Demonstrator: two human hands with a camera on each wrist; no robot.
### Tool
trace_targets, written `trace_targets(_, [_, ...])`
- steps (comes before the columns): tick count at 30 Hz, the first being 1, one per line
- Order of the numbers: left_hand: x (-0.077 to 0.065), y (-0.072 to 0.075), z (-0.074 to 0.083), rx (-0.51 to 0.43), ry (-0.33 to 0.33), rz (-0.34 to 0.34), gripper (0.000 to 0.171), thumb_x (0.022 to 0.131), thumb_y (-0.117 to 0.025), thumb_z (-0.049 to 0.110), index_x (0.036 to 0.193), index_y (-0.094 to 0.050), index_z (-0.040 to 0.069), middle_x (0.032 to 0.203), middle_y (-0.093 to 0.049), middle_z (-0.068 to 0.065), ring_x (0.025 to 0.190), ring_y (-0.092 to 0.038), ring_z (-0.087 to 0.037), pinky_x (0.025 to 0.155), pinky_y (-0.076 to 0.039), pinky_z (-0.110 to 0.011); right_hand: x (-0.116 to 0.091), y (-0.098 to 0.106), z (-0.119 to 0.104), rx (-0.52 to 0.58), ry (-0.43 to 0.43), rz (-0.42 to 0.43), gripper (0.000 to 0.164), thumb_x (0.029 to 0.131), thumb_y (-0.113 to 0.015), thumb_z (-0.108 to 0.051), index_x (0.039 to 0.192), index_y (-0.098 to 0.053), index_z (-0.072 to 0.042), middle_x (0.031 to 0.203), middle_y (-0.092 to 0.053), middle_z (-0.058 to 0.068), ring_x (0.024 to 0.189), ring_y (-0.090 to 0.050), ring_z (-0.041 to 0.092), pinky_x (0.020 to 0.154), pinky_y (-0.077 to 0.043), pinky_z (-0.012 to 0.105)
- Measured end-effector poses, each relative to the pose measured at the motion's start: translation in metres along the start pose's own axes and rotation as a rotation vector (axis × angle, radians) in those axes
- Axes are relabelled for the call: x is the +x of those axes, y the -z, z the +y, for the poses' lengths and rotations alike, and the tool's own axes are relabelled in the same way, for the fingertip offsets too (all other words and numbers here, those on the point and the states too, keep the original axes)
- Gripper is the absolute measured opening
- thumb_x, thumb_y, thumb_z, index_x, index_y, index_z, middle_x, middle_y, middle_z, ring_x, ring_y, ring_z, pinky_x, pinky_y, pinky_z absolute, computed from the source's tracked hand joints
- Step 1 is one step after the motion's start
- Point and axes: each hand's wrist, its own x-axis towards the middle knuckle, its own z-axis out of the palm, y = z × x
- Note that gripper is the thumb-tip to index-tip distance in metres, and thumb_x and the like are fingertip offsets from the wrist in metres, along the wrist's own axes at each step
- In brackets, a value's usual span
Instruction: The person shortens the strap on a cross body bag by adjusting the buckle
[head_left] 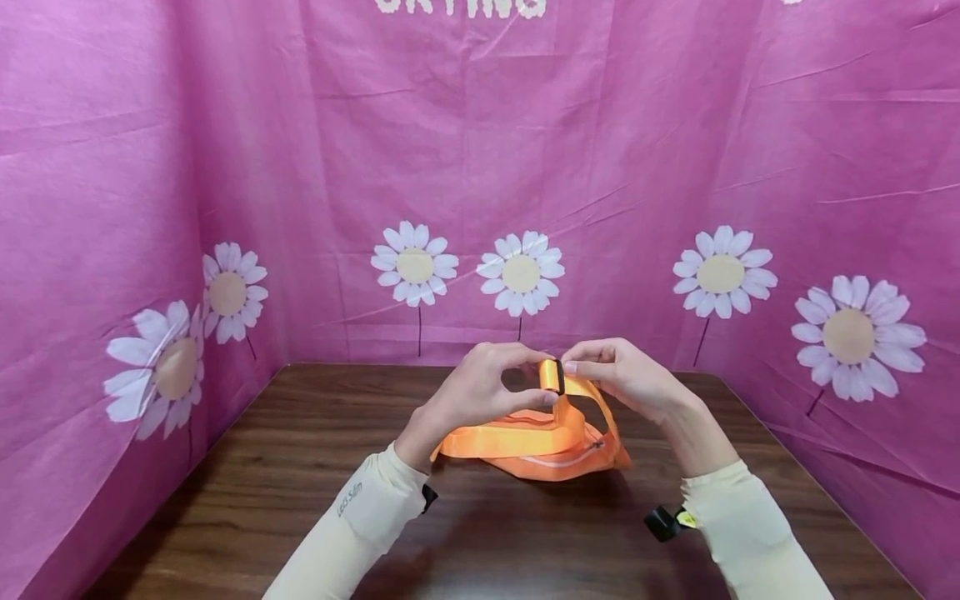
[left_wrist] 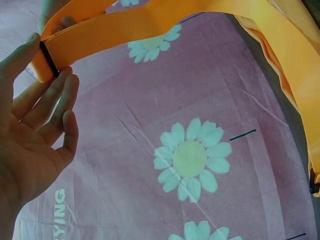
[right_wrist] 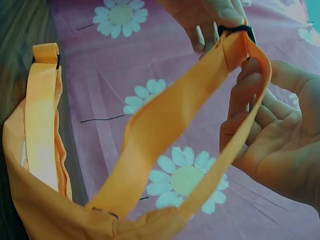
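An orange waist bag (head_left: 555,468) with a zip lies on the wooden table, its orange strap (head_left: 510,442) looped up off it. My left hand (head_left: 480,385) pinches the strap's black slider buckle (left_wrist: 49,59) between thumb and fingertips, where the webbing folds through it. Just right of the buckle, my right hand (head_left: 637,377) holds the webbing; in the right wrist view the strap runs between its thumb and curled fingers. A second black fitting (right_wrist: 58,61) sits at a folded strap end beside the bag body (right_wrist: 55,215).
The dark wooden table (head_left: 300,500) reaches back to a pink cloth backdrop (head_left: 465,150) printed with white daisies. Cloth also hangs along both sides. A black wrist device (head_left: 662,524) shows below the right sleeve.
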Motion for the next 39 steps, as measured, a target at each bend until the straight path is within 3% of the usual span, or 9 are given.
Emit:
trace_targets(8, [0.0,0.007,-0.002,-0.076,0.026,0.033,0.043,0.084,-0.087,0.03,0.12,-0.073,0.013,0.101,-0.07,0.013,0.092,-0.065,-0.004,0.085,-0.052,-0.028,-0.004,0.016,0.006,0.009,0.03,-0.066,0.023,0.102,-0.063,-0.013,0.117,-0.069,0.004,0.11,-0.067,0.019,0.109,-0.06,0.034,0.1,-0.046,0.046])
trace_targets(14, [-0.001,0.004,-0.004,-0.124,0.049,-0.011,0.043,0.085,-0.086,0.027,0.122,-0.07,0.013,0.1,-0.069,0.01,0.092,-0.065,-0.007,0.088,-0.053,-0.034,-0.002,0.013,0.006,-0.004,0.021,-0.038,0.02,0.099,-0.067,-0.013,0.112,-0.071,0.002,0.103,-0.068,0.016,0.105,-0.058,0.031,0.096,-0.046,0.046])
trace_targets(24, [0.0,-0.001,-0.003,0.109,0.106,-0.126,0.048,0.084,-0.085,0.04,0.122,-0.07,0.014,0.106,-0.068,0.01,0.092,-0.062,-0.009,0.083,-0.051,-0.024,0.003,0.001,0.007,-0.02,-0.031,-0.045,0.025,0.098,-0.07,-0.018,0.115,-0.072,0.0,0.104,-0.07,0.022,0.112,-0.058,0.036,0.098,-0.046,0.05])
trace_targets(28, [0.0,0.001,-0.002,0.143,0.093,-0.124,0.045,0.084,-0.085,0.041,0.118,-0.072,0.015,0.099,-0.068,0.012,0.084,-0.059,-0.006,0.075,-0.05,-0.024,0.005,-0.001,0.008,-0.015,-0.044,-0.044,0.025,0.098,-0.07,-0.019,0.116,-0.073,-0.001,0.11,-0.069,0.022,0.113,-0.058,0.038,0.098,-0.046,0.053])
trace_targets(33, [0.0,0.003,-0.002,0.06,0.058,-0.093,0.043,0.081,-0.088,0.036,0.116,-0.074,0.015,0.095,-0.069,0.014,0.08,-0.059,-0.004,0.072,-0.052,-0.025,0.004,-0.002,0.005,-0.002,-0.053,-0.043,0.025,0.099,-0.069,-0.018,0.116,-0.072,-0.001,0.109,-0.069,0.022,0.116,-0.056,0.038,0.101,-0.043,0.053])
trace_targets(39, [-0.001,0.01,-0.003,-0.033,0.042,-0.06,0.043,0.081,-0.089,0.033,0.118,-0.074,0.016,0.1,-0.069,0.016,0.087,-0.061,-0.001,0.077,-0.053,-0.025,0.001,0.0,0.002,0.0,-0.036,-0.056,0.026,0.099,-0.068,-0.019,0.117,-0.071,0.0,0.11,-0.068,0.023,0.118,-0.055,0.039,0.102,-0.041,0.053])
